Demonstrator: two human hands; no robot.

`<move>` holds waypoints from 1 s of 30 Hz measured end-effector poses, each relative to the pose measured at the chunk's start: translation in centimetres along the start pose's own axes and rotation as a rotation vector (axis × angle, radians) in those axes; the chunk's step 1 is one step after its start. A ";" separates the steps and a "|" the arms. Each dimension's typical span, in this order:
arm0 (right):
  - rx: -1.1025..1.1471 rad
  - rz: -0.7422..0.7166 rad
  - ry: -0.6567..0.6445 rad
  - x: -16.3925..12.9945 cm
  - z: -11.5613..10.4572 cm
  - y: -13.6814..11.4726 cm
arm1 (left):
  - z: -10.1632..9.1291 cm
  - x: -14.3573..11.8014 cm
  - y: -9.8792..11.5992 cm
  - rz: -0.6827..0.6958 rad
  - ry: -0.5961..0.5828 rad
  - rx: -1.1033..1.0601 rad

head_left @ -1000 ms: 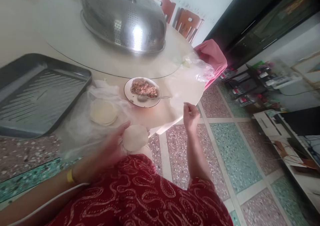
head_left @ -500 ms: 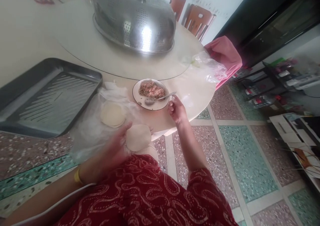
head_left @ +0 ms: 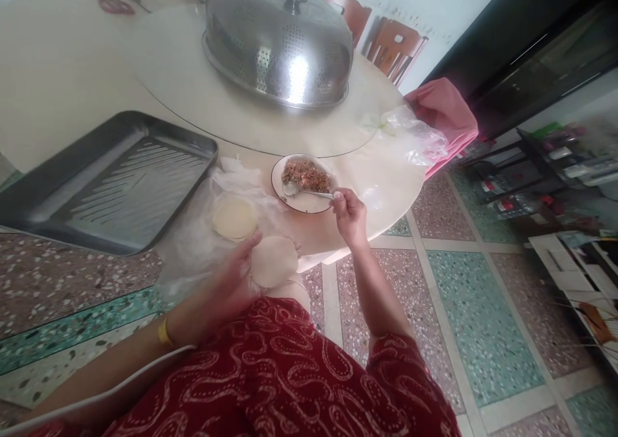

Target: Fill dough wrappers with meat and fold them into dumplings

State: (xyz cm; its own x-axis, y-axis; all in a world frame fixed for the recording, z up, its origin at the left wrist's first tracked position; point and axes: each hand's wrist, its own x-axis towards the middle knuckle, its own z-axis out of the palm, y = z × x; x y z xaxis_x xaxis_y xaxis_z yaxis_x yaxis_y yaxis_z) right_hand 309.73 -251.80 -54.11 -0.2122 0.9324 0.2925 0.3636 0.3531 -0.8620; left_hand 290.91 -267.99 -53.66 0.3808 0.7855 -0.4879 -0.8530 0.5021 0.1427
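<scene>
A round, pale dough wrapper (head_left: 274,262) rests across the palm and fingers of my left hand (head_left: 234,276), held low in front of my lap. My right hand (head_left: 351,218) pinches the handle end of a metal spoon (head_left: 316,194). The spoon's bowl lies at the left side of a heap of minced filling (head_left: 309,174) on a white, dark-rimmed plate (head_left: 304,210). Just beyond my left hand, a stack of similar wrappers (head_left: 234,217) sits on a crumpled clear plastic bag (head_left: 186,260).
A dark ridged baking tray (head_left: 140,186) overhangs the table edge at left. Behind the plate, a large perforated steel dome lid (head_left: 280,51) stands on the glass turntable (head_left: 203,118). Red-handled scissors (head_left: 116,6) lie far left. A plastic bag (head_left: 418,138) hangs near a pink-covered chair (head_left: 447,112).
My right hand has closed on the spoon handle, and the spoon's bowl has shifted up against the filling. The left hand still holds the wrapper. The view has shifted slightly left.
</scene>
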 end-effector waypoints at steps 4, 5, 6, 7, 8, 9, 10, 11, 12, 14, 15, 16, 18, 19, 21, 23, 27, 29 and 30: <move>0.163 0.113 0.016 0.9 1.5 0.2 | 0.3 0.1 -0.2 0.006 0.000 0.007; 0.171 0.124 0.015 1.3 2.0 0.2 | 0.5 0.0 -0.3 0.000 0.015 0.013; 0.172 0.128 0.010 1.8 2.5 0.2 | 0.6 0.0 -0.3 -0.006 0.033 0.019; 0.160 0.121 0.004 2.1 2.9 0.0 | 0.8 -0.1 -0.3 -0.009 0.050 0.023; 0.130 0.093 0.000 2.3 3.2 -0.2 | 0.9 -0.2 -0.3 -0.003 0.063 0.023; 0.082 0.046 0.000 2.3 3.2 -0.6 | 0.9 -0.3 -0.3 0.008 0.071 0.020; 0.022 -0.019 0.005 2.1 3.2 -1.1 | 0.8 -0.4 -0.3 0.023 0.073 0.015; -0.042 -0.091 0.010 1.7 2.9 -1.5 | 0.7 -0.5 -0.2 0.038 0.065 0.007; -0.092 -0.156 0.015 1.2 2.6 -2.0 | 0.6 -0.6 -0.1 0.047 0.054 0.002; -0.149 -0.234 -0.018 -0.1 2.1 -2.6 | 0.4 -0.6 0.0 0.040 0.041 0.001; -0.167 -0.252 -0.052 -0.6 1.9 -2.6 | 0.4 -0.6 0.0 0.029 0.042 0.004; -0.184 -0.261 -0.085 -1.0 1.7 -2.6 | 0.4 -0.5 0.0 0.020 0.050 0.008; -0.216 -0.260 -0.126 -1.2 1.4 -2.1 | 0.5 -0.4 -0.1 0.008 0.073 0.018; -0.232 -0.262 -0.126 -1.1 1.0 -1.8 | 0.5 -0.4 -0.2 0.009 0.076 0.025; -0.253 -0.278 -0.109 -0.6 -0.2 -1.2 | 0.4 -0.3 -0.3 0.012 0.062 0.040; -0.260 -0.307 -0.101 -0.1 -2.1 -0.9 | 0.1 -0.1 -0.5 0.010 0.028 0.044; -0.340 -0.345 -0.094 0.3 -5.6 -1.1 | -0.7 0.5 -0.7 -0.043 -0.065 0.021; -0.434 -0.376 -0.080 0.2 -6.4 -1.3 | -0.8 0.7 -0.8 -0.068 -0.100 0.013; -0.471 -0.392 -0.085 0.3 -6.5 -1.3 | -0.8 0.7 -0.8 -0.075 -0.113 0.007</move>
State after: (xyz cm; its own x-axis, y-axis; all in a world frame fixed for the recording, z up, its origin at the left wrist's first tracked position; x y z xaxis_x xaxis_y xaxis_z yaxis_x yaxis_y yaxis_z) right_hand 315.12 -251.51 -50.23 -0.4759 0.7237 0.4997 0.6014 0.6824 -0.4156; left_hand 291.61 -268.10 -54.82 0.4810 0.7814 -0.3976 -0.8185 0.5628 0.1158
